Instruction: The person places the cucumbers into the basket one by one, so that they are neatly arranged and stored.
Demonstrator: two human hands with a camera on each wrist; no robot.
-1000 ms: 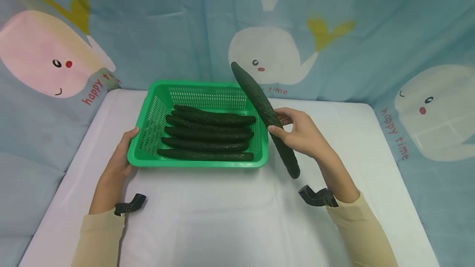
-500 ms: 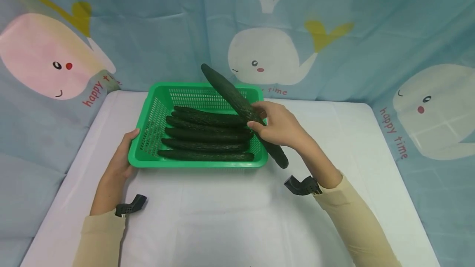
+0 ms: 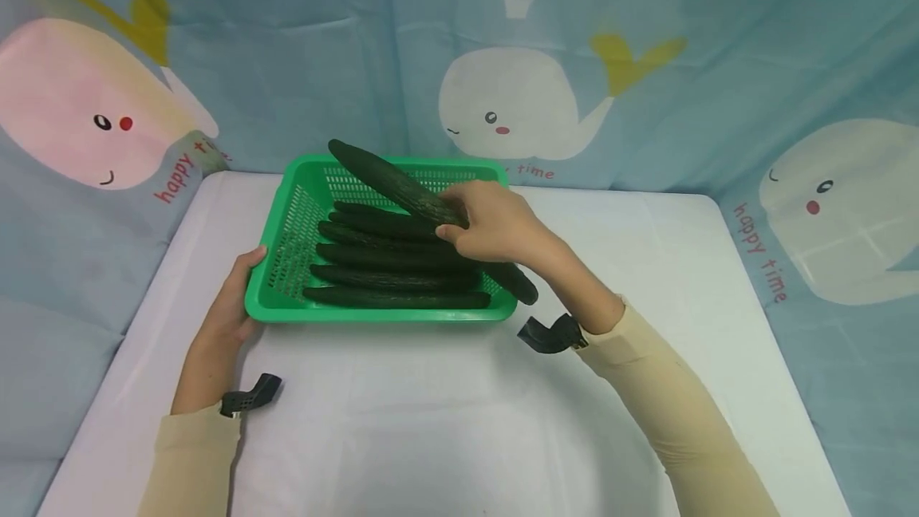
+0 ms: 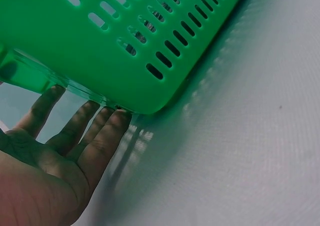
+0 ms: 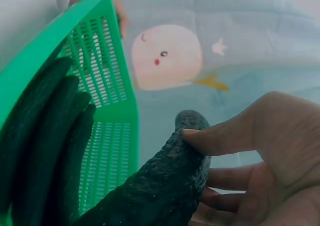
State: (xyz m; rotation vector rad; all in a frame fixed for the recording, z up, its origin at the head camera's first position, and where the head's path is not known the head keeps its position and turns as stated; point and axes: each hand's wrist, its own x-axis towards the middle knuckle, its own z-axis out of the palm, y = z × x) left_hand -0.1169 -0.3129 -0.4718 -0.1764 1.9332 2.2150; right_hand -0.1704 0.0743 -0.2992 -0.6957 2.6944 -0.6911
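My right hand (image 3: 491, 222) grips a long dark green cucumber (image 3: 376, 178) near its middle, thumb on one side and fingers on the other. The cucumber slants over the green plastic basket (image 3: 380, 315), its near end across the right rim. In the right wrist view, the thumb presses on the bumpy skin of this cucumber (image 5: 150, 196). Several more cucumbers (image 3: 395, 299) lie side by side in the basket, partly covered by my right hand. At the basket's left end, my left hand (image 3: 233, 294) rests with fairly straight fingers (image 4: 102, 148), their tips against the wall below the rim.
A white cloth (image 3: 402, 421) covers the table under the basket. Behind it hangs a blue curtain (image 3: 301, 78) printed with whales. Each wrist carries a black camera mount, one on the left (image 3: 251, 396) and one on the right (image 3: 551, 335).
My right hand has carried the cucumber leftward from beside the basket's right rim to over the basket, tilting it flatter. My left hand and the basket stay in place.
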